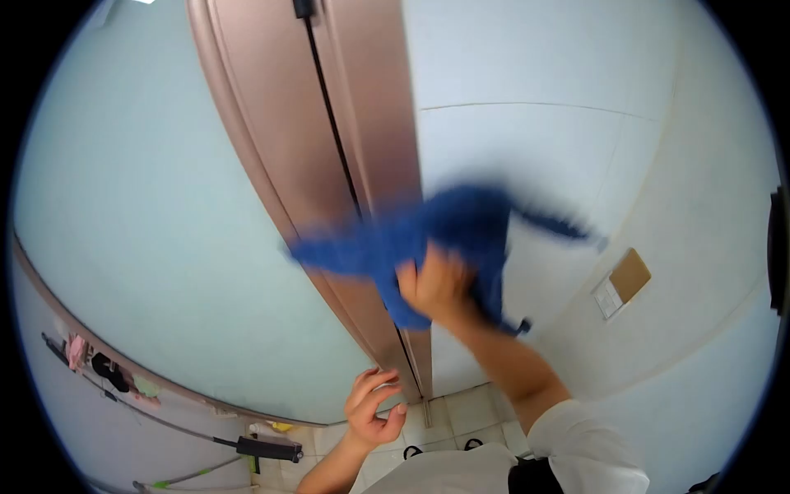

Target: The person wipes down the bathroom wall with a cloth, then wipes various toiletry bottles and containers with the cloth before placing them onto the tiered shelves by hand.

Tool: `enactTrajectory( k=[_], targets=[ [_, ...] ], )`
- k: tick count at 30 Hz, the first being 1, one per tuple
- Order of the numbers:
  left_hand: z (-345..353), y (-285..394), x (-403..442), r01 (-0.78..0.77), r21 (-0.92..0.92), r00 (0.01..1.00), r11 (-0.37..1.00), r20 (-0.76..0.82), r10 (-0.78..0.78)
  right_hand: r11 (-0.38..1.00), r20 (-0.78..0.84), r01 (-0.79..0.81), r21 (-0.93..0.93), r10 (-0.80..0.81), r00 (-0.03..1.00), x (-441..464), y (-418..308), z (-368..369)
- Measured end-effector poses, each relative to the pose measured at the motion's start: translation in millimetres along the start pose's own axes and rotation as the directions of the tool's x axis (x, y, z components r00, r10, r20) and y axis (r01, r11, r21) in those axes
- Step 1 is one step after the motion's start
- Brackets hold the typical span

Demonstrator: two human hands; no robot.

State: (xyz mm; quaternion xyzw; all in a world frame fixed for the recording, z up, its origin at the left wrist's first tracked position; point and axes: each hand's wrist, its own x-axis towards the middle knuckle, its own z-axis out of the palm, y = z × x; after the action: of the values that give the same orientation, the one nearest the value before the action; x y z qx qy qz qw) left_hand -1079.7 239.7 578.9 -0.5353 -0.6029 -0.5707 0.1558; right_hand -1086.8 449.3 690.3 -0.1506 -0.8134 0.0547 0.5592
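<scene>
A blue cloth point(465, 218), blurred by motion, spreads across the pinkish-brown door frame point(387, 123) and the white wall beside it. My right hand point(436, 284) grips the cloth near its lower middle, with part of the cloth hanging around the fingers. Lower and to the left, my left hand point(376, 405) is raised in front of the frame's lower part, fingers apart and slightly curled, holding nothing.
A frosted glass panel point(164, 206) fills the left. On the right wall sits a switch plate point(623, 284). Small items hang on a rail at lower left, near a black-headed pole point(270, 449). Floor tiles point(469, 412) show below.
</scene>
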Motion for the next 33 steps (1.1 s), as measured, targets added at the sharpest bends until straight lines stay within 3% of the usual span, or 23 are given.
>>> enactTrajectory(
  k=[3,6,9,10,11,13,14,15,17,18,20,23,25,26,28,29,31,33],
  targets=[
    [-8.5,5.7,-12.1,0.04,0.03,0.999,0.999,0.01,-0.04,0.998,0.278,0.014,0.065,-0.032,0.96,-116.5,13.3,32.5],
    [-17.4,3.9,-30.7,0.108,-0.034,0.992,0.994,-0.067,-0.11,0.988,0.368,0.035,0.152,-0.09,0.925,-153.6,22.5,47.5],
    [-14.3,-0.2,-31.9,0.083,-0.034,0.997,0.996,0.009,-0.082,0.964,0.416,-0.012,0.265,-0.104,0.904,-132.0,57.1,53.1],
    [-17.5,1.1,-32.0,0.064,-0.06,0.998,0.996,-0.006,-0.065,0.961,0.722,-0.168,0.221,-0.046,0.69,-77.9,40.2,30.4],
    [-14.2,0.8,-29.5,0.061,-0.082,0.998,0.995,-0.014,-0.063,0.963,0.926,-0.257,0.086,0.019,0.378,-23.5,23.8,7.6],
    [-13.4,3.6,-29.4,0.06,-0.127,0.998,0.99,-0.029,-0.064,0.98,0.757,0.084,0.183,-0.194,0.623,73.7,-18.8,-46.2],
    [-13.8,4.4,-28.6,0.068,-0.144,0.997,0.987,-0.026,-0.073,0.963,0.549,0.233,0.133,-0.267,0.792,109.1,-35.4,-60.0],
    [-7.6,1.9,-27.2,0.085,-0.157,0.996,0.984,-0.006,-0.087,0.955,0.336,0.286,0.076,-0.295,0.895,126.2,-38.0,-62.4],
    [0.2,1.8,-27.4,0.089,-0.173,0.996,0.981,0.015,-0.088,0.955,0.014,0.296,0.038,-0.296,0.955,128.3,-34.6,-43.9],
    [7.1,3.1,-24.9,0.08,-0.178,0.997,0.981,0.029,-0.077,0.959,-0.061,0.279,0.053,-0.276,0.959,110.1,-26.6,-26.0],
    [23.6,10.5,-16.1,0.024,-0.196,0.998,0.98,0.063,-0.012,0.968,-0.051,0.206,0.143,-0.201,0.978,42.2,-7.2,8.4],
    [37.7,35.9,20.7,-0.161,-0.22,0.964,0.962,0.172,0.201,0.916,0.189,-0.032,0.401,-0.048,0.981,-81.8,28.3,53.8],
    [59.4,59.0,57.2,-0.33,-0.245,0.878,0.911,0.274,0.392,0.753,0.386,-0.284,0.594,0.044,0.921,-151.2,57.5,73.9],
    [82.7,69.1,71.9,-0.309,-0.299,0.865,0.903,0.306,0.397,0.589,0.468,-0.418,0.692,0.075,0.88,-171.6,72.3,80.3],
    [145.6,83.8,96.0,-0.28,-0.36,0.839,0.89,0.358,0.409,0.101,0.625,-0.63,0.77,0.079,0.776,-210.0,95.1,98.8],
    [182.7,87.1,102.7,-0.11,-0.33,0.833,0.937,0.484,0.269,-0.167,0.672,-0.656,0.736,0.062,0.738,-227.2,106.8,108.8],
    [273.2,83.9,118.6,0.001,-0.424,0.883,0.906,0.426,0.199,-0.554,0.695,-0.583,0.594,-0.012,0.719,-258.5,120.5,129.8],
    [335.8,97.2,152.3,-0.335,-0.258,0.865,0.906,0.296,0.404,-0.763,0.653,-0.458,0.457,-0.062,0.755,-275.1,134.8,140.4]
  ],
)
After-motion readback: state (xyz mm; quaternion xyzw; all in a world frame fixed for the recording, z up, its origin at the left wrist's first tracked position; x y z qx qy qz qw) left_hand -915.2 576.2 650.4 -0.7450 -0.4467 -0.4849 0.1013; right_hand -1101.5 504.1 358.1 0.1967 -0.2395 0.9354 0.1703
